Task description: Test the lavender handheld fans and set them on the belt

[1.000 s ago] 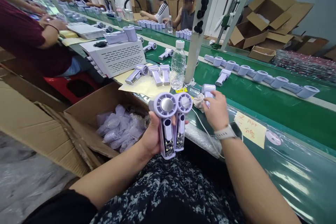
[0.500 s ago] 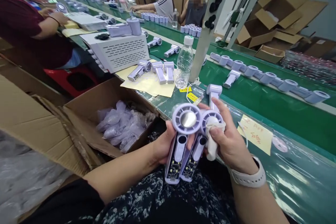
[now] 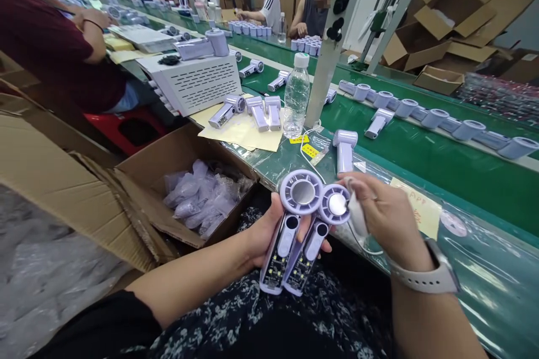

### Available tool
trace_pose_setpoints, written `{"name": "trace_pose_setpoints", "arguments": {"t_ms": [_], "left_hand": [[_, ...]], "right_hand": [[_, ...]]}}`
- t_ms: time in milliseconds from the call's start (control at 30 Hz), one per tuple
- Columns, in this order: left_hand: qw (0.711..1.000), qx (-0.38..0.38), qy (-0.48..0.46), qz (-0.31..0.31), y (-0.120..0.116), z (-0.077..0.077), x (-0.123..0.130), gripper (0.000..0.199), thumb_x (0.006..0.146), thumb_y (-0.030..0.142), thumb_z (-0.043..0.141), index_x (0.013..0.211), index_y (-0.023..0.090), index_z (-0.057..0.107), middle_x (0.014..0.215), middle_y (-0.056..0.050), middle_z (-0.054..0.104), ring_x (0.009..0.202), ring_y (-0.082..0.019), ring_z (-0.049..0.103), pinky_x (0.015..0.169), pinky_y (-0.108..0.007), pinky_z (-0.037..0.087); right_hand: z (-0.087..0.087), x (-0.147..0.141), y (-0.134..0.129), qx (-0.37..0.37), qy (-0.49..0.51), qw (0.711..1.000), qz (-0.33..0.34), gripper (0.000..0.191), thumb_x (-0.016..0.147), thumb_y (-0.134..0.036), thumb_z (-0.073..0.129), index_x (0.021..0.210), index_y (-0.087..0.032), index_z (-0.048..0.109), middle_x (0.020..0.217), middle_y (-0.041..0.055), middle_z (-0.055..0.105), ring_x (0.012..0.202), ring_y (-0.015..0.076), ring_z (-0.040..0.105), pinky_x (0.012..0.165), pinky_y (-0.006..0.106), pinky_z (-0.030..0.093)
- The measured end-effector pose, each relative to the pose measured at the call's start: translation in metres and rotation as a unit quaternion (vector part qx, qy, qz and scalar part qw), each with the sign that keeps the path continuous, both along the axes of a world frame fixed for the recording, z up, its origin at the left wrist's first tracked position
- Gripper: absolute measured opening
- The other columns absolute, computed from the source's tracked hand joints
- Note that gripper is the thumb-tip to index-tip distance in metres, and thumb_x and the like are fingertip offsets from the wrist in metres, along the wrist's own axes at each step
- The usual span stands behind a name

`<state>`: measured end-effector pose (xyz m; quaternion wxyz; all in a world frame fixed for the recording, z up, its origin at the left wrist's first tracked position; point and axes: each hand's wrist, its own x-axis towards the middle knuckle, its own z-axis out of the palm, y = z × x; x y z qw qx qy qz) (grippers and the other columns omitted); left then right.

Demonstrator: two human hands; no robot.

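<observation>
Two lavender handheld fans sit side by side in my left hand (image 3: 267, 230), which is closed around them from behind. The left fan (image 3: 300, 193) has a round slotted head with a shiny disc. Partly overlapped by it, the right fan (image 3: 336, 204) has a similar disc. Circuit boards show through both handles. My right hand (image 3: 381, 207) is just right of the right fan's head, its fingers pinched on a white cloth (image 3: 357, 214) that hangs down. Another lavender fan (image 3: 345, 148) lies on the bench beyond that hand.
A clear bottle (image 3: 297, 95) stands by a metal post. Left of it, several fans rest on yellow paper (image 3: 240, 132) before a white vented box (image 3: 197, 84). A carton (image 3: 143, 179) holds bagged pieces. Fans line the green conveyor (image 3: 421, 140). Co-workers sit opposite and at left.
My right hand has moved right with the white cloth, off the right fan's head, uncovering its disc. Both fans stay in my left hand. The view has shifted slightly.
</observation>
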<state>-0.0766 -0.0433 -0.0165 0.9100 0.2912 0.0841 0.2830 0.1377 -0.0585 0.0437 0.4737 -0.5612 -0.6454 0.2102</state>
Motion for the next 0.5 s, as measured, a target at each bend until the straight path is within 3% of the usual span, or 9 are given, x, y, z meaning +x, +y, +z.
{"name": "trace_pose_setpoints", "arguments": {"t_ms": [67,133,200,267,333,400,500], "left_hand": [[0.999,-0.029,-0.03,-0.016,-0.001,-0.003,0.001,0.078,0.07,0.09,0.062,0.065,0.012,0.061,0.108,-0.017,0.074,0.088,-0.026,0.075,0.071,-0.03,0.059],[0.997,-0.038,-0.038,-0.047,-0.002,-0.003,0.003,0.078,0.072,0.089,0.061,0.067,0.011,0.062,0.107,-0.017,0.074,0.088,-0.026,0.075,0.072,-0.03,0.059],[0.994,-0.029,-0.035,-0.1,-0.004,-0.003,0.006,0.078,0.071,0.088,0.062,0.068,0.01,0.064,0.105,-0.017,0.074,0.087,-0.025,0.075,0.07,-0.028,0.059],[0.988,-0.022,-0.026,-0.148,-0.006,-0.002,0.009,0.078,0.07,0.089,0.063,0.068,0.01,0.065,0.102,-0.016,0.075,0.082,-0.023,0.075,0.065,-0.026,0.057],[0.984,-0.022,-0.007,-0.174,-0.007,-0.003,0.01,0.079,0.071,0.089,0.061,0.068,0.01,0.065,0.1,-0.015,0.075,0.079,-0.022,0.074,0.064,-0.025,0.056],[0.984,-0.027,0.012,-0.175,-0.007,-0.005,0.009,0.08,0.074,0.09,0.056,0.067,0.011,0.063,0.097,-0.015,0.075,0.077,-0.021,0.074,0.067,-0.027,0.057],[0.987,-0.026,0.042,-0.152,-0.006,-0.011,0.006,0.081,0.077,0.091,0.051,0.066,0.011,0.063,0.09,-0.015,0.076,0.073,-0.02,0.073,0.069,-0.028,0.057]], "right_hand": [[0.013,0.011,-0.002,0.022,0.041,0.999,0.009,0.032,0.103,-0.048,0.059,0.097,-0.027,0.081,0.091,0.0055,0.081,0.082,0.0223,0.076,0.066,0.031,0.058],[0.027,0.013,-0.001,0.02,0.077,0.989,0.126,0.029,0.104,-0.045,0.058,0.1,-0.03,0.082,0.109,0.0052,0.081,0.102,0.0242,0.075,0.08,0.035,0.061],[0.035,0.01,0.004,-0.014,0.051,0.964,0.262,0.026,0.103,-0.043,0.061,0.119,-0.034,0.078,0.138,0.0035,0.071,0.129,0.0267,0.065,0.103,0.04,0.055],[0.038,0.005,0.012,-0.094,0.023,0.933,0.345,0.047,0.1,-0.043,0.066,0.146,-0.035,0.061,0.153,0.004,0.059,0.141,0.028,0.055,0.112,0.042,0.049],[0.037,0.001,0.019,-0.201,0.028,0.898,0.39,0.068,0.097,-0.045,0.069,0.159,-0.031,0.044,0.15,0.0084,0.061,0.137,0.0286,0.059,0.108,0.041,0.052],[0.035,-0.003,0.023,-0.273,0.029,0.875,0.399,0.07,0.092,-0.046,0.074,0.153,-0.023,0.05,0.136,0.0111,0.07,0.122,0.0284,0.068,0.099,0.039,0.056],[0.035,-0.011,0.02,-0.29,0.008,0.893,0.344,0.051,0.088,-0.045,0.077,0.13,-0.02,0.063,0.11,0.0072,0.077,0.095,0.0237,0.075,0.086,0.034,0.06]]}}
